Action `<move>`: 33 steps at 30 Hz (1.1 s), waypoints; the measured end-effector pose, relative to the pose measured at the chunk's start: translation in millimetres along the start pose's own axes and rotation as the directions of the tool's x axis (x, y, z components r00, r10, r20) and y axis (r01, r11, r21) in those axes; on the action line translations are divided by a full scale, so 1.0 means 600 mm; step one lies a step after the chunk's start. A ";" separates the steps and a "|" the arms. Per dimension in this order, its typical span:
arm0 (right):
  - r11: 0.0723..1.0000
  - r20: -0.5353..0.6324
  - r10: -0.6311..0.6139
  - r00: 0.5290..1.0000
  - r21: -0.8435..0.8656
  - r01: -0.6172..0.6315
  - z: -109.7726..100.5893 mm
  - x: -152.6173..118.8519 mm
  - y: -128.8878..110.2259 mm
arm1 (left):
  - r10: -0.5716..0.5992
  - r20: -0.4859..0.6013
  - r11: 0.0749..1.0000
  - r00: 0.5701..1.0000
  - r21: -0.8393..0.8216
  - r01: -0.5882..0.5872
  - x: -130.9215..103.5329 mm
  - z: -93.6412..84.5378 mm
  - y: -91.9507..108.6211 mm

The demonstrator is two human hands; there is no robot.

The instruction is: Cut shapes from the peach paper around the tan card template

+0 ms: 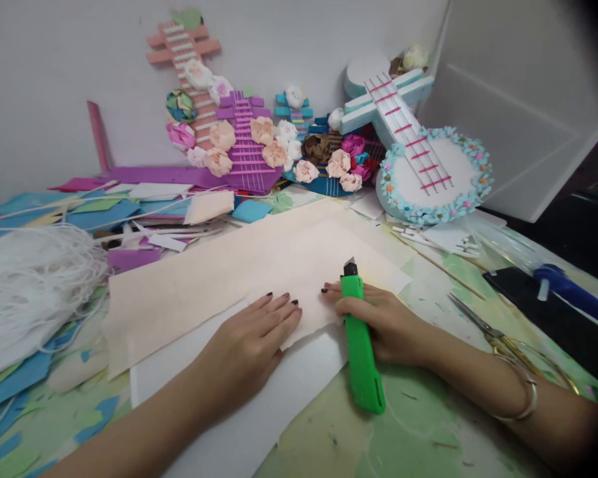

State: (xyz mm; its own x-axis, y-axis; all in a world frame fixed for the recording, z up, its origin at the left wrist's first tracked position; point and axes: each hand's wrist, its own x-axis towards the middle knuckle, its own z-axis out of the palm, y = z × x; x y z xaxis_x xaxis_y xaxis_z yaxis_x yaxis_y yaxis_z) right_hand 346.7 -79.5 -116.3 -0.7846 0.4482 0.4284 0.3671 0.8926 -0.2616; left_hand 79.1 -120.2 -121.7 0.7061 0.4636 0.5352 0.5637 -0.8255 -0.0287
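A large sheet of pale peach paper [189, 279] lies across the table, partly over a white board or sheet [299, 398]. Its near edge looks uneven between my hands. My left hand [259, 332] rests flat on the peach paper, fingers stretched out, holding nothing. In my right hand [379, 318] is a green utility knife [361, 358], gripped along the handle with its short blade exposed and pointing away from me. The fingertips of that hand touch the paper as well.
White cord [34, 292] is heaped at left beside coloured paper scraps [99, 212]. Paper-flowered instrument models [246, 146] lean on the back wall, with a light-blue banjo-like one [428, 166]. At right lie gold-handled scissors [498, 338], a thin stick [438, 265] and a blue-handled tool [573, 292].
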 end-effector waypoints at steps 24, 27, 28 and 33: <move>0.974 0.145 0.159 0.977 0.140 -0.179 -0.010 0.002 0.008 | -0.086 0.155 0.987 0.984 -0.119 0.105 -0.023 0.007 -0.013; 0.978 0.079 0.119 0.990 0.162 -0.130 -0.009 0.004 0.009 | -0.136 0.144 0.987 0.980 -0.060 0.146 -0.017 0.002 -0.009; 0.978 0.059 0.111 0.992 0.169 -0.119 -0.008 0.006 0.010 | -0.148 0.147 0.987 0.978 -0.043 0.156 -0.014 0.001 -0.008; 0.978 0.098 0.128 0.987 0.152 -0.142 -0.007 0.013 0.014 | -0.110 0.141 0.994 0.984 0.008 0.110 -0.009 0.002 -0.023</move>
State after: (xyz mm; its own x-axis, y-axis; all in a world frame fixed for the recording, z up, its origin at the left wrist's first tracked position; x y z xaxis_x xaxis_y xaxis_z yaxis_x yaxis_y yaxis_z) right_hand 345.9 -68.2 -111.6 -0.7765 0.5516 0.3047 0.3942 0.8024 -0.4482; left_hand 68.4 -110.8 -125.3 0.6930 0.5926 0.4106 0.6416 -0.7667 0.0238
